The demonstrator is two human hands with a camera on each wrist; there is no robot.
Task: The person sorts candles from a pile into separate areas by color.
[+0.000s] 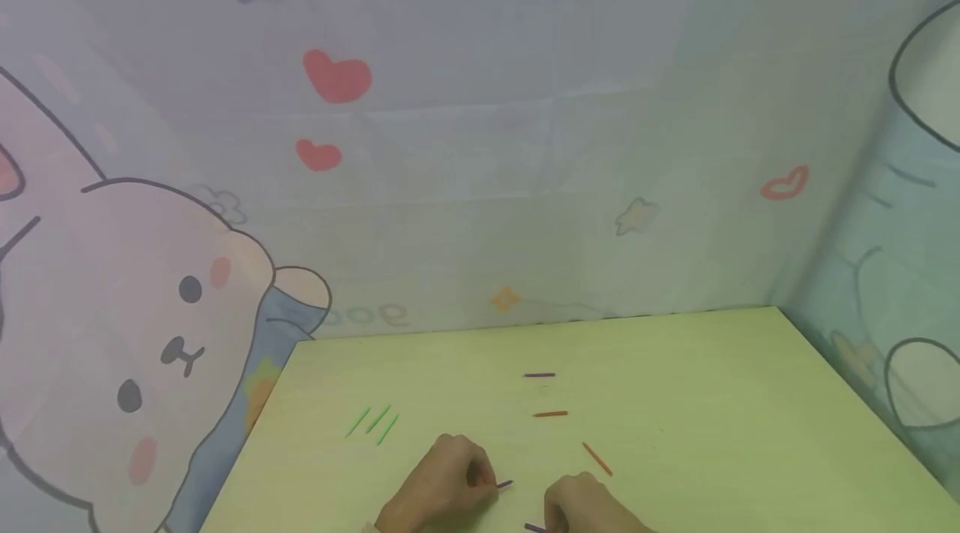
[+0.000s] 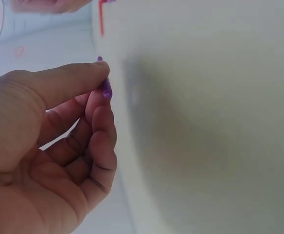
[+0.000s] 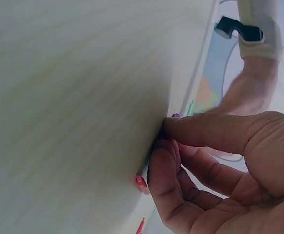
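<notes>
Near side of the surface (image 1: pixel 720 399) | left hand (image 1: pixel 442 479): thumb-and-finger pinch on purple stick (image 1: pixel 506 485) | right hand (image 1: pixel 588 506): fingertips pinching second purple stick (image 1: pixel 533 528) | slim pieces probably want light, steady grips

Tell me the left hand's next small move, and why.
Perhaps the left hand should lay the purple stick it pinches beside the other purple stick, at the right hand: three green sticks lie together, side by side, so grouping by colour seems likely.

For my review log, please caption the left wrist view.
Left hand pinching a purple stick in its fingers, pale tabletop filling the frame's right side.
</notes>
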